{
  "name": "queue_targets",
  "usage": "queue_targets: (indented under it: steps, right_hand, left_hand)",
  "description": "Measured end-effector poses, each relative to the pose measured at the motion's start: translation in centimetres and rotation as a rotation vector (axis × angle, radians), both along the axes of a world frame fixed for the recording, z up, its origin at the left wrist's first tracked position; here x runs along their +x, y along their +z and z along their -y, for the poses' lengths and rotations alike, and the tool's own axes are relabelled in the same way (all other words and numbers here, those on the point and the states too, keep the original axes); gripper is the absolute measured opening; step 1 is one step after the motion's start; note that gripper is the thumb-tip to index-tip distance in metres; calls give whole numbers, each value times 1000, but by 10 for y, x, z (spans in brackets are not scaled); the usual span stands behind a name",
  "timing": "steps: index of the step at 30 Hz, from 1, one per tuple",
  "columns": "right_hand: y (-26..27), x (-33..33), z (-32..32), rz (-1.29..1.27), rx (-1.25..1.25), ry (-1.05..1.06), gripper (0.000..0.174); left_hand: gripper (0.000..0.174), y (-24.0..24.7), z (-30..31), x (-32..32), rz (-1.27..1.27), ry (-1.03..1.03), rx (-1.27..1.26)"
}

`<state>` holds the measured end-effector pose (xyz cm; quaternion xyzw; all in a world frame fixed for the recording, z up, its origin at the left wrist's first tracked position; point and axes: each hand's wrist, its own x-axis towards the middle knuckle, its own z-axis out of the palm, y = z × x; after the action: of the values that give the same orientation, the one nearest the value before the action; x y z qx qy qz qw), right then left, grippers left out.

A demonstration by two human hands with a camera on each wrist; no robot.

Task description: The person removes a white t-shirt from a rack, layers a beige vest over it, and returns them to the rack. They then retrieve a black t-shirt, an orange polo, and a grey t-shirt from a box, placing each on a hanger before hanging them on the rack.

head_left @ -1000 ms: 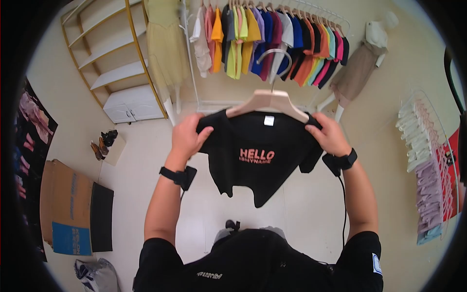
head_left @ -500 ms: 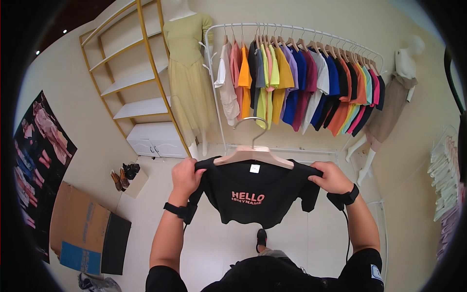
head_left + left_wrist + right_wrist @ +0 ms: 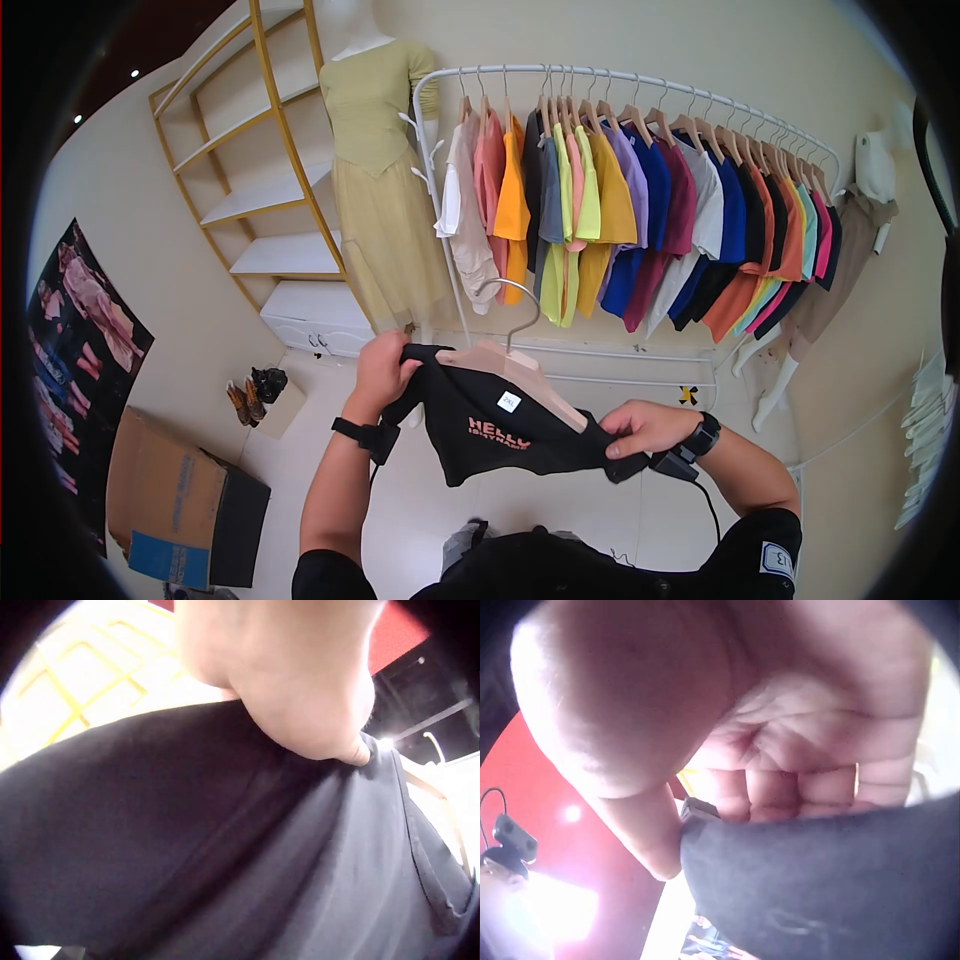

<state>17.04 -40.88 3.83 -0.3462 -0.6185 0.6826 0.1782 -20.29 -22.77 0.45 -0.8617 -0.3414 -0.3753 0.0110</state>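
A black T-shirt [image 3: 465, 425] with pink lettering hangs on a wooden hanger [image 3: 510, 370] with a metal hook, in front of the person. The left hand [image 3: 383, 372] pinches the shirt at its left shoulder; in the left wrist view the hand [image 3: 300, 690] presses its thumb on the dark cloth [image 3: 225, 825]. At the other shoulder, lower down, the right hand [image 3: 648, 428] pinches the cloth near the hanger's end. The right wrist view has the thumb and fingers of that hand [image 3: 727, 720] around the dark cloth [image 3: 817, 877].
A white rail [image 3: 640, 76] with many coloured shirts stands ahead. Left of it are a mannequin in a yellow dress [image 3: 385, 200] and gold-framed shelves [image 3: 270, 190]. A cardboard box [image 3: 165, 490] and shoes [image 3: 250, 400] are on the left; another mannequin [image 3: 875, 170] stands at the right.
The right hand has moved down and inward, tilting the hanger and shirt down on that side. The left hand stays at its shoulder. The rail appears larger in view.
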Motion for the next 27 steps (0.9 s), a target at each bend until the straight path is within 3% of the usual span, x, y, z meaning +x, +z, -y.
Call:
queue_targets:
  steps: [3,5,7,11,13,16,18,23,25,26,27]
  right_hand:
    - [-8,-4,-7,-166,11,-107,21]
    - [-11,-1,-10,-310,-60,-275,35]
    - [1,-6,-15,-365,-33,-431,40]
    - [23,-8,-30,-261,42,-700,49]
    - [41,-29,-50,-302,68,-877,50]
    - [43,-32,-76,-310,144,-993,49]
    - [49,-34,-86,-297,190,-1022,47]
    - [65,-45,-123,-305,281,-1030,46]
    - [72,-47,-142,-293,321,-1101,44]
    - [70,-42,-155,-310,335,-1086,39]
    - [71,-39,-170,-320,365,-1072,39]
  left_hand:
    - [36,-5,-45,27,33,-158,-57]
    - [36,-9,-80,40,-6,-177,-125]
    - [34,-20,-120,55,366,-365,-240]
    - [24,-1,-183,94,307,-484,-407]
    - [22,1,-224,125,230,-542,-319]
    - [25,4,-256,177,209,-518,-239]
    - [33,6,-268,204,141,-384,-135]
    - [43,14,-303,235,107,-352,-325]
    - [41,1,-316,225,364,-314,-132]
    - [40,11,-311,213,365,-233,-393]
    - [40,1,-315,211,546,-238,-230]
